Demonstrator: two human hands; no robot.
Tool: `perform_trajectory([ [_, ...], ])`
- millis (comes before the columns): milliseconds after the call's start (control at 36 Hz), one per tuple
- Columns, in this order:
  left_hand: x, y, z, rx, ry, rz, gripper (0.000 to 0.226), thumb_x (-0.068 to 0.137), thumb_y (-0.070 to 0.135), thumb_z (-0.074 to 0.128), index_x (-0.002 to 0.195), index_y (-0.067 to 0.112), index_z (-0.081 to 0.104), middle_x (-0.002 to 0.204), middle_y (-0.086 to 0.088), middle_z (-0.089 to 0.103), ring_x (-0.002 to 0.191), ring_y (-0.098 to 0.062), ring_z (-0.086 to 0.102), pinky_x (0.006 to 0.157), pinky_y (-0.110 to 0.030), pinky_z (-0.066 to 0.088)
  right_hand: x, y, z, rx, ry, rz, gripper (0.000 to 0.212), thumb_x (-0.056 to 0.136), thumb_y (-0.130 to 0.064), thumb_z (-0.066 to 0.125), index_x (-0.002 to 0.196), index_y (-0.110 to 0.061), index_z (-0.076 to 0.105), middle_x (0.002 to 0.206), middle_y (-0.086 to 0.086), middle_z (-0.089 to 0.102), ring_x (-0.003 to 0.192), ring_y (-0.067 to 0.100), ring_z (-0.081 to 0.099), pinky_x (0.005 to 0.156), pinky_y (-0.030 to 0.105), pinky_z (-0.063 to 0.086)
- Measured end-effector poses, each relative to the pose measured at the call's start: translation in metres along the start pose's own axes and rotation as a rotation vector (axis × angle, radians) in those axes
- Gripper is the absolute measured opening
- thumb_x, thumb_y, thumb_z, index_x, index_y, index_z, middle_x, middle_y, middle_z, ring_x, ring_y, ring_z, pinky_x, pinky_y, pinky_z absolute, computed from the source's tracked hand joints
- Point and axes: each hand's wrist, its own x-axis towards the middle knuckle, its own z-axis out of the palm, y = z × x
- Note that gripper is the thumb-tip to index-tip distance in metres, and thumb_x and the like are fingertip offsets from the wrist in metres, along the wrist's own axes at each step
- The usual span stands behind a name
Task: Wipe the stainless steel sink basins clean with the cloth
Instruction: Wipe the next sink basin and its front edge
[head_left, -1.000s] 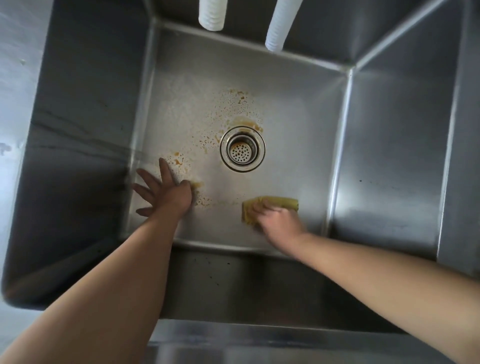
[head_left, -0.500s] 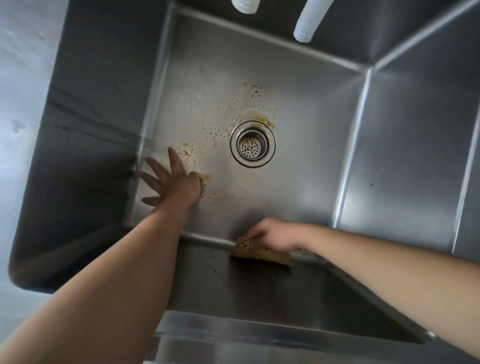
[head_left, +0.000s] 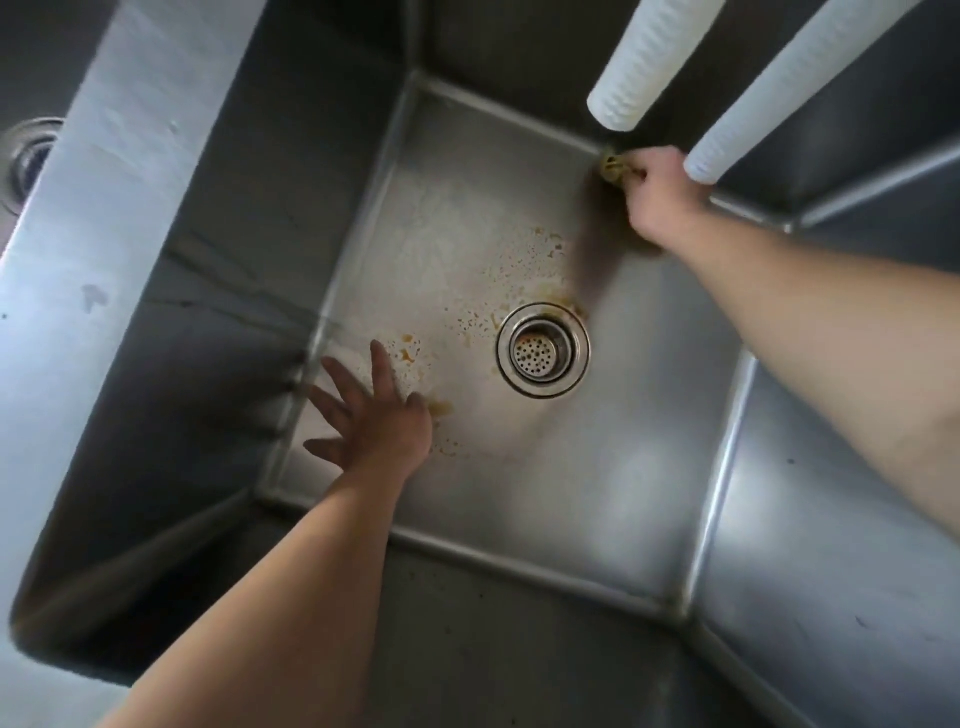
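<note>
I look down into a deep stainless steel sink basin (head_left: 597, 483) with a round drain strainer (head_left: 543, 351) in its floor. Orange-brown stains and specks (head_left: 519, 270) spread from the drain toward the far side and the left. My left hand (head_left: 371, 415) lies flat with spread fingers on the basin floor at the left, beside a stain. My right hand (head_left: 660, 189) grips a yellowish cloth (head_left: 613, 166) at the far edge of the floor, against the back wall. Only a small bunched part of the cloth shows past the fingers.
Two white ribbed hoses (head_left: 639, 62) (head_left: 779, 98) hang down over the far side, just above my right hand. A steel divider (head_left: 104, 218) on the left separates a second basin, whose drain (head_left: 28, 156) shows at the left edge.
My right hand carried the cloth from the near wall across the basin to the far edge under the hoses. My left hand stayed planted on the floor. The camera view shifted.
</note>
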Motion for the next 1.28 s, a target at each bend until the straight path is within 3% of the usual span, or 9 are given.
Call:
perform_trajectory([
  [111,0.002,-0.001,0.002,-0.003,-0.001,-0.006,0.078,0.099,0.049,0.038,0.147,0.053,-0.022,0.161,0.0,-0.034,0.149,-0.035,-0.026,0.11,-0.075,0.005,-0.008,-0.006,0.041,-0.183,0.069,0.012,0.032,0.102,-0.027,0.043,0.125,-0.017,0.064,0.126,0.013,0.064,0.116,0.036,0.06,0.093,0.039,0.047],
  [250,0.0,0.003,-0.001,-0.017,-0.018,-0.02,0.077,0.099,0.047,0.038,0.147,0.054,-0.022,0.159,0.002,-0.037,0.149,-0.034,-0.028,0.111,-0.075,0.005,-0.069,0.008,0.07,-0.39,0.003,-0.208,0.034,0.098,-0.016,0.044,0.126,-0.021,0.062,0.122,0.017,0.066,0.115,0.038,0.06,0.088,0.04,0.051],
  [528,-0.004,0.007,-0.007,-0.044,-0.064,-0.04,0.077,0.1,0.044,0.039,0.149,0.054,-0.02,0.157,0.001,-0.041,0.147,-0.033,-0.032,0.111,-0.074,-0.001,-0.199,0.058,0.092,-0.27,-0.234,-0.119,0.043,0.103,-0.02,0.042,0.142,-0.032,0.052,0.154,0.001,0.044,0.148,0.031,0.028,0.115,0.045,0.034],
  [639,-0.002,0.006,-0.005,-0.049,-0.07,-0.035,0.078,0.1,0.043,0.039,0.147,0.054,-0.023,0.156,0.001,-0.043,0.146,-0.033,-0.033,0.111,-0.074,-0.003,-0.237,0.046,0.096,-0.201,-0.263,-0.027,0.037,0.104,-0.026,0.04,0.136,-0.029,0.058,0.143,0.007,0.056,0.136,0.031,0.047,0.106,0.037,0.041],
  [722,-0.002,0.006,-0.005,-0.048,-0.068,-0.031,0.079,0.1,0.043,0.038,0.146,0.055,-0.025,0.155,0.002,-0.044,0.146,-0.033,-0.033,0.11,-0.074,-0.003,-0.266,0.032,0.102,-0.275,-0.408,-0.024,0.031,0.101,-0.022,0.044,0.123,-0.02,0.066,0.122,0.012,0.068,0.113,0.033,0.064,0.09,0.035,0.05],
  [889,-0.001,0.004,-0.004,-0.04,-0.064,-0.031,0.078,0.1,0.042,0.037,0.145,0.055,-0.026,0.156,0.002,-0.043,0.146,-0.034,-0.034,0.11,-0.075,-0.003,-0.331,0.011,0.118,-0.207,-0.825,-0.216,0.029,0.097,-0.029,0.05,0.119,-0.021,0.068,0.121,0.009,0.069,0.114,0.033,0.062,0.096,0.036,0.051],
  [1028,-0.001,0.004,-0.003,-0.027,-0.063,-0.029,0.081,0.099,0.042,0.038,0.142,0.056,-0.028,0.156,0.002,-0.043,0.146,-0.034,-0.034,0.109,-0.075,-0.002,-0.309,0.006,0.112,-0.048,-1.005,-0.079,0.03,0.097,-0.024,0.058,0.125,-0.016,0.067,0.127,0.009,0.066,0.116,0.027,0.061,0.098,0.032,0.049],
  [1167,0.002,0.003,-0.001,-0.021,-0.06,-0.034,0.08,0.098,0.044,0.038,0.143,0.056,-0.027,0.156,0.002,-0.043,0.146,-0.034,-0.034,0.109,-0.075,-0.003,-0.256,0.014,0.065,0.227,-1.276,0.136,0.035,0.099,-0.006,0.05,0.13,-0.016,0.063,0.09,0.0,0.068,0.071,0.015,0.06,0.064,0.033,0.05],
  [1278,0.001,0.003,0.0,-0.021,-0.034,-0.038,0.08,0.099,0.044,0.039,0.144,0.056,-0.026,0.157,0.002,-0.041,0.147,-0.033,-0.033,0.109,-0.075,-0.001,-0.179,0.02,0.023,0.443,-1.135,0.198,0.029,0.099,-0.013,0.057,0.127,-0.016,0.061,0.108,0.009,0.067,0.089,0.025,0.061,0.074,0.037,0.052],
])
